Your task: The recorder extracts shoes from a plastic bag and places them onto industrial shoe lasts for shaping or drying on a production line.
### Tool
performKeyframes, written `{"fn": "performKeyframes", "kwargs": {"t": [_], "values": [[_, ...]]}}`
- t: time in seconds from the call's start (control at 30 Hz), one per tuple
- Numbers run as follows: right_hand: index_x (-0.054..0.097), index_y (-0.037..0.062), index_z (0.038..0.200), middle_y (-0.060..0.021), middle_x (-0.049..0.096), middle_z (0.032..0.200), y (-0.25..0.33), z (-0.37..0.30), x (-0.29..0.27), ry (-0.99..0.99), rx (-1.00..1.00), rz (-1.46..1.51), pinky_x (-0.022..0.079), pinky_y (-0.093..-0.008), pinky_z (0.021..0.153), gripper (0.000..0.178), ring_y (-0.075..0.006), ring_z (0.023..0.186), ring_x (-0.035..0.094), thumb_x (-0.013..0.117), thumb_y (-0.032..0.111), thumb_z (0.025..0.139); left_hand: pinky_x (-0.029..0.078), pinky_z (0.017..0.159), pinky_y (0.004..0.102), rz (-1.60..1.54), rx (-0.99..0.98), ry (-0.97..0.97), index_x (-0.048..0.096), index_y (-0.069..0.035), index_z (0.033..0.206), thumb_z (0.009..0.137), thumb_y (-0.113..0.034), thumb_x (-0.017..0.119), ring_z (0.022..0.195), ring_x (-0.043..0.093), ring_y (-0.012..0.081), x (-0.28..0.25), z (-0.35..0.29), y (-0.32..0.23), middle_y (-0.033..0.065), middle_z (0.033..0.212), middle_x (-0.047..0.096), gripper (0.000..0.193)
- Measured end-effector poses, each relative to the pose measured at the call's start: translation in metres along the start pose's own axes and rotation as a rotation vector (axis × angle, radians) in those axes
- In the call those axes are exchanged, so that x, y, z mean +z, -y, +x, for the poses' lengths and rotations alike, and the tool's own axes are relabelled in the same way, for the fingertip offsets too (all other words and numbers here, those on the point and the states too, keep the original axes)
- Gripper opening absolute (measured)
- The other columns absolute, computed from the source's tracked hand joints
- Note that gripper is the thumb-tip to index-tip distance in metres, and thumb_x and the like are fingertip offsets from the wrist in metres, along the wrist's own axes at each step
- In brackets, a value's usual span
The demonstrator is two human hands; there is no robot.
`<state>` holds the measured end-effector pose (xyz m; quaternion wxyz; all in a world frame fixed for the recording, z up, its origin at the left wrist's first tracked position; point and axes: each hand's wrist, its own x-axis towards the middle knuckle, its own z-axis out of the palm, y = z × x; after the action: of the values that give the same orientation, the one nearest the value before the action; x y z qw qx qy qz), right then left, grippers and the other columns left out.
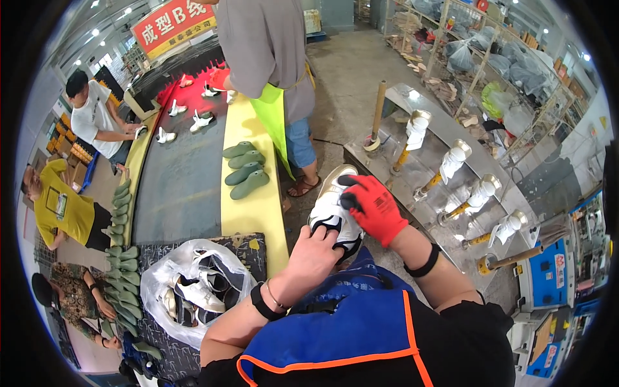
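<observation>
Between the two hands, just above the blue apron [361,322] with its orange edging, sat a white-and-black shoe [332,209], toe pointing away from the person. Left hand [314,255], bare, pressed its fingers against the shoe's near end, its grip closed on the heel part. Right hand [376,208], in a red glove with black fingertips, lay over the shoe's right side and top, its grip wrapped around the upper. So the shoe was held from both sides, the heel under the left hand and the middle under the right.

Left of the apron, a clear plastic bag [193,287] lay on the dark patterned table [251,248], open at the top, with more white shoes inside. Beyond it ran a yellow-edged conveyor [251,206] bearing four green lasts [245,171] in a row; more green lasts lined its far-left edge. To the right stood a metal bench [393,168] with white lasts on angled posts [451,161].

Farther off, another person in a grey shirt and green apron [274,113] stood by the conveyor. At the top left hung a red rectangular sign [173,24] with light characters. Along the upper right, wire shelves [509,71] held bulging clear bags.
</observation>
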<state>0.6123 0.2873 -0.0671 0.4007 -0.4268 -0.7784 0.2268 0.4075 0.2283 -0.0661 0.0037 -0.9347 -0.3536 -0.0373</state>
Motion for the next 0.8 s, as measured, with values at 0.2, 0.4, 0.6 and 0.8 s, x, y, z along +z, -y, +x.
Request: {"fn": "performKeyframes", "kwargs": {"t": [0.2, 0.4, 0.6, 0.8], "values": [[0.058, 0.0180, 0.127, -0.0061, 0.061, 0.122, 0.006, -0.014, -0.005, 0.107, -0.167, -0.310, 0.039, -0.0436, 0.098, 0.058, -0.0295, 0.110, 0.053, 0.073, 0.021, 0.071, 0.037, 0.084, 0.0393, 0.128, 0.127, 0.054, 0.072, -0.017, 0.083, 0.075, -0.019, 0.062, 0.098, 0.051, 0.0214, 0.010, 0.012, -0.001, 0.0031, 0.098, 0.057, 0.013], [0.059, 0.0172, 0.120, -0.0068, 0.061, 0.112, -0.016, -0.034, 0.021, 0.197, -0.180, -0.432, 0.045, -0.0422, 0.091, 0.045, -0.0269, 0.111, 0.055, 0.066, 0.030, 0.078, 0.036, 0.085, 0.0414, 0.185, 0.331, 0.030, 0.069, -0.019, 0.077, 0.077, -0.024, 0.058, 0.101, 0.049, 0.0204, 0.042, 0.019, -0.005, 0.0022, 0.100, 0.057, 0.012], [0.061, 0.0127, 0.101, -0.0092, 0.062, 0.103, -0.035, -0.042, 0.029, 0.339, -0.157, -0.453, 0.050, -0.0420, 0.075, 0.031, -0.0300, 0.094, 0.062, 0.062, 0.036, 0.080, 0.037, 0.084, 0.0406, 0.137, 0.483, 0.050, 0.070, -0.021, 0.077, 0.077, -0.024, 0.058, 0.108, 0.049, 0.0208, 0.041, 0.023, -0.010, 0.0002, 0.100, 0.059, 0.012], [0.066, 0.0089, 0.101, -0.0160, 0.067, 0.095, -0.052, -0.087, -0.001, -0.315, 0.314, -0.140, 0.051, -0.0429, 0.079, 0.027, -0.0355, 0.091, 0.064, 0.061, 0.030, 0.085, 0.040, 0.078, 0.0408, -0.064, 0.278, 0.065, 0.071, -0.020, 0.082, 0.067, -0.028, 0.071, 0.096, 0.053, 0.0243, 0.064, 0.020, 0.014, 0.0032, 0.095, 0.057, 0.017]]}}
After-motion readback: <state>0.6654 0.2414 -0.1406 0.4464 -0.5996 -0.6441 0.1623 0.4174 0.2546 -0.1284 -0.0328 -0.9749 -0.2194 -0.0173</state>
